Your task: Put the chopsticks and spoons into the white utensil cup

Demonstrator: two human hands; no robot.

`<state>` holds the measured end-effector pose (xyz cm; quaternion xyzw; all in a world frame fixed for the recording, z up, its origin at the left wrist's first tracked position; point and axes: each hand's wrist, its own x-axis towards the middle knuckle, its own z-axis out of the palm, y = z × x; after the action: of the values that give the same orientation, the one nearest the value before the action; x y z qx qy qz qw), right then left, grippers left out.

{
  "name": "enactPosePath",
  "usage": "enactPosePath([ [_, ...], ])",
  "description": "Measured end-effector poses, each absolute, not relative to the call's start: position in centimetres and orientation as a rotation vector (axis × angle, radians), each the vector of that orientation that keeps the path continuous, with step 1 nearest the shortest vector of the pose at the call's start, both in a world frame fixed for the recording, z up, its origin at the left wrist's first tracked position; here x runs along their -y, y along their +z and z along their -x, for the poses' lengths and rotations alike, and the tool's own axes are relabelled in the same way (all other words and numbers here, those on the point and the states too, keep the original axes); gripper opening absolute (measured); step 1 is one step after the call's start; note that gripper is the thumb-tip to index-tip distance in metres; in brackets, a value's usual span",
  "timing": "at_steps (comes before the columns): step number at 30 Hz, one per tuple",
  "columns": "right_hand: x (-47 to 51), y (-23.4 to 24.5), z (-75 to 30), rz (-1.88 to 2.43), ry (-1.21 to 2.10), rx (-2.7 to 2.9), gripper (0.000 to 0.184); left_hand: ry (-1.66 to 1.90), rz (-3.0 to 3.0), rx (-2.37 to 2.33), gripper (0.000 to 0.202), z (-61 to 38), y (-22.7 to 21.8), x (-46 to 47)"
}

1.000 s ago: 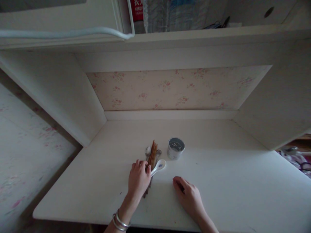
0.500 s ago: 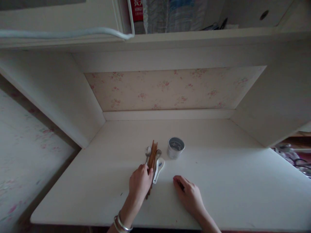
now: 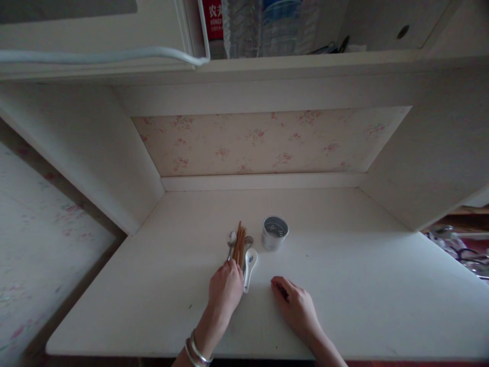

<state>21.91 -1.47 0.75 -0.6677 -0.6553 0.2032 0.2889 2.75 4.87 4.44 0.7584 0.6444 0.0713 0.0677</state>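
Note:
My left hand, bent from above, has its fingers closed around the lower part of a bundle of wooden chopsticks; the palm hides their near ends. Left of the bundle lies a metal spoon, its handle running under my fingers. A second metal spoon is on the right, partly covered. Beside my knuckles rests a white ceramic spoon with a blue motif. My right hand lies on the tabletop with curled fingers, apart from everything else. Beyond it stands a round holder with small holes, upright.
The white desk has panels at both sides and a floral-papered back. Overhead is a shelf with plastic-wrapped bottles, and a white cable runs along its front left.
My left hand has shifted slightly right and turned over the chopsticks, covering their near ends. The ceramic spoon's handle has swung a little to the right. My right hand stays put.

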Motion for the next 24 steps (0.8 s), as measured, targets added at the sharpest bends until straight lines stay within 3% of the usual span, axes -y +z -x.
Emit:
enactPosePath([
  [8,0.7,-0.1,-22.3,1.685,0.734,1.406,0.027,0.599,-1.953,-1.72,0.028,-1.0,5.1,-4.4],
  [14,-4.3,0.0,-23.8,1.605,0.492,1.078,0.087,0.96,-1.568,-1.417,0.034,-0.5,6.7,-4.2],
  [18,-8.1,0.7,-24.1,1.625,0.545,1.097,0.105,1.053,-1.422,-1.268,0.036,-0.7,7.8,-4.2],
  [21,-9.6,1.3,-23.8,1.641,0.616,1.133,0.104,1.076,-1.348,-1.192,0.035,-1.1,8.8,-4.4],
  [24,-9.9,1.9,-23.2,1.62,0.623,1.167,0.079,1.124,-1.353,-1.149,0.032,-1.7,10.1,-4.9],
])
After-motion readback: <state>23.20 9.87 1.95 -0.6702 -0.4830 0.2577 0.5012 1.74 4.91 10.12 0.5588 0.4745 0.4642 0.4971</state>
